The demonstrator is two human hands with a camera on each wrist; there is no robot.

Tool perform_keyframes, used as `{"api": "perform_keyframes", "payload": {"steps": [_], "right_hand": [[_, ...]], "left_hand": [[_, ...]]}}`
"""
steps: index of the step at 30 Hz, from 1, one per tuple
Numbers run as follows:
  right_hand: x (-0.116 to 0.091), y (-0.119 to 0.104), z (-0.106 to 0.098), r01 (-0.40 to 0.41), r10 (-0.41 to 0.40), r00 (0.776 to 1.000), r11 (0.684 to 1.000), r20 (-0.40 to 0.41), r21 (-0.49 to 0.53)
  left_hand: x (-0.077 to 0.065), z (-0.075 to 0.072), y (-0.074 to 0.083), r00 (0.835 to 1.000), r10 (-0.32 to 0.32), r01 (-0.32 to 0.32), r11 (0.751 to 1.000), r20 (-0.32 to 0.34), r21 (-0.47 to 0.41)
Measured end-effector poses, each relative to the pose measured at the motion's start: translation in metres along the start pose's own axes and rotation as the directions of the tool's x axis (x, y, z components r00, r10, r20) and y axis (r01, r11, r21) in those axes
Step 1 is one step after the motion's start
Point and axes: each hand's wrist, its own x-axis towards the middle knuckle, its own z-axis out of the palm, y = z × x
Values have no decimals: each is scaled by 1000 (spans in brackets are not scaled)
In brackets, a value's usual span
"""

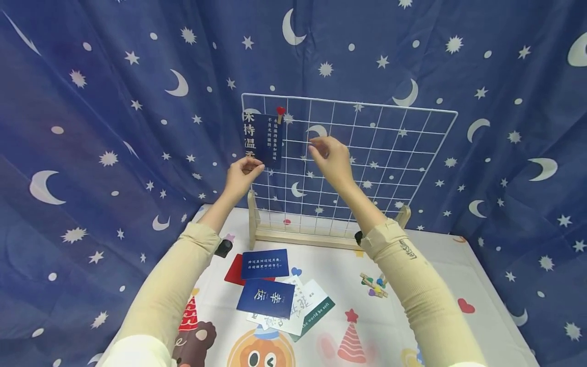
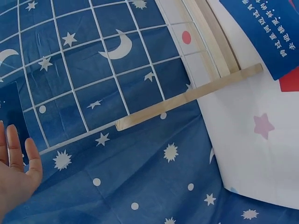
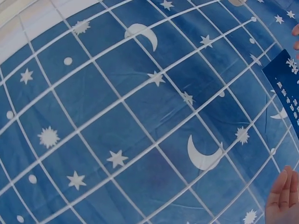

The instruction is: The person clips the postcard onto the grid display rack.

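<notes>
A dark blue card (image 1: 269, 140) with pale lettering hangs upright against the left end of a white wire grid (image 1: 362, 148). A small clothes peg with a red heart (image 1: 281, 111) clips its upper right corner. At the card's lower edge my left hand (image 1: 243, 176) pinches it between thumb and fingers, hiding the lower left corner. In the left wrist view, fingers (image 2: 14, 144) overlap the card's face. My right hand (image 1: 334, 158) is raised before the grid, right of the card, thumb and fingers apart with nothing between them.
The grid stands in a wooden base (image 1: 302, 238). Several cards lie overlapping on the table, with a blue card (image 1: 265, 264) and another blue card (image 1: 266, 308) on top. Loose pegs (image 1: 373, 285) lie at the right. A starry blue curtain (image 1: 110, 122) hangs behind.
</notes>
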Motion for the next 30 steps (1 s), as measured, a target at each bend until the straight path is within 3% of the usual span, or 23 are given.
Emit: {"api": "perform_keyframes", "payload": {"steps": [12, 23, 30], "right_hand": [[-30, 13, -14, -55, 52, 998, 992, 29, 114], [-58, 21, -22, -70, 65, 997, 987, 39, 144], [-75, 29, -29, -77, 73, 997, 983, 28, 167]], "left_hand": [[-26, 19, -3, 995, -18, 32, 989, 100, -145], [-45, 20, -13, 988, -54, 77, 985, 141, -157], [-70, 11, 2, 975, -55, 80, 991, 217, -108]]}}
